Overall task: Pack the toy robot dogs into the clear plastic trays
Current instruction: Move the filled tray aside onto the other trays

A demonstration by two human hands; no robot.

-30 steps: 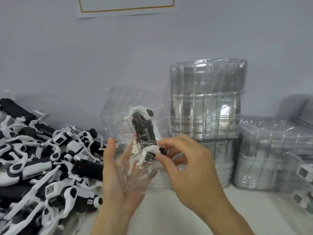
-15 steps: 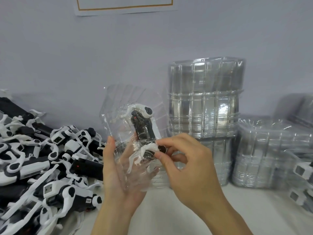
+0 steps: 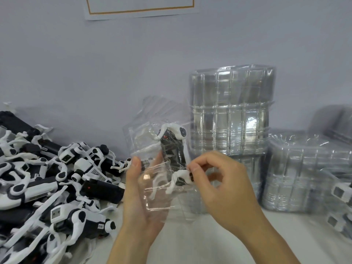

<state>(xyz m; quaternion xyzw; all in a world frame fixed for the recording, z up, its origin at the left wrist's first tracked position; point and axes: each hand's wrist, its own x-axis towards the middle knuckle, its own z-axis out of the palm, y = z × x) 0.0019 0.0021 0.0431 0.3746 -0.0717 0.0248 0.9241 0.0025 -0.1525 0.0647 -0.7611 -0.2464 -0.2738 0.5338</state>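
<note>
**Supervisor:** Report hand status and the position of the workpiece.

**Operator:** I read the left hand [image 3: 142, 197] as palm-up beneath a clear plastic tray [image 3: 152, 149], thumb along the tray's left edge and fingers curled up behind it, so it is grasping the tray. The tray is held tilted, off the white table [image 3: 209, 244]. One toy robot dog [image 3: 174, 149] lies inside it, black body running lengthwise, white head end toward the wall.

**Supervisor:** And the right hand?

**Operator:** The right hand [image 3: 222, 189] pinches the dog's lower white leg joint [image 3: 183, 176] between thumb and forefinger; the remaining fingers are curled loosely (whether they touch the tray, I cannot tell).

**Supervisor:** Surrounding stock?

**Operator:** A heap of loose robot dogs [image 3: 57, 183] lies on the table to the left, near the left hand but apart from it. A tall stack of empty trays [image 3: 231, 111] stands behind the held tray against the wall, and a lower stack [image 3: 304, 172] sits just beside it on the right.
</note>
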